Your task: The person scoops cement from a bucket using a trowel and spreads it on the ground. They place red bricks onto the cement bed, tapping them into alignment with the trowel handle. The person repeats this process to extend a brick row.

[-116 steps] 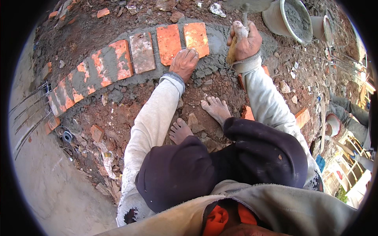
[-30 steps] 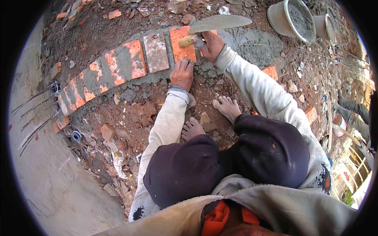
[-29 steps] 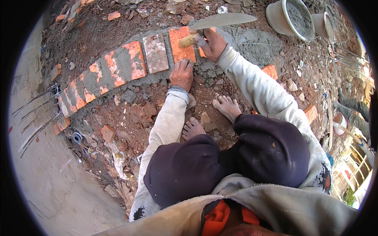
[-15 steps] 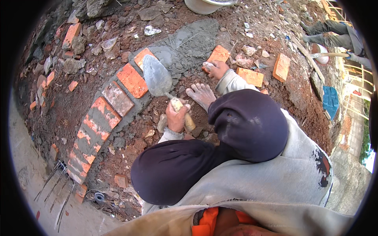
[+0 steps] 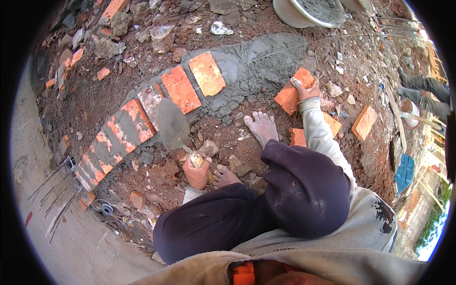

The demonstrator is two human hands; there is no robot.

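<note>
My left hand (image 5: 197, 174) is closed round the pale handle of a trowel (image 5: 172, 124). The trowel's mortar-grey blade lies over the near edge of the curved brick row, beside a mortar-smeared brick. My right hand (image 5: 307, 91) grips an orange brick (image 5: 288, 98), fingers along its right side, at the near right edge of a wet mortar bed (image 5: 259, 57). Two cleaner orange bricks, a farther one (image 5: 207, 73) and a nearer one (image 5: 180, 89), sit at the row's far end on the mortar. A taut string (image 5: 280, 48) crosses above the bed.
Loose bricks, one of them upper right (image 5: 364, 122), lie on the red soil near my right arm. A mortar tub (image 5: 308, 13) stands at the far side. Steel rods (image 5: 54, 190) stick out at lower left. Another person's legs (image 5: 425, 90) show at far right.
The view has shifted. My right hand has drawn its brick nearer to me. The trowel has moved left and nearer, uncovering the brick at the row's far end.
</note>
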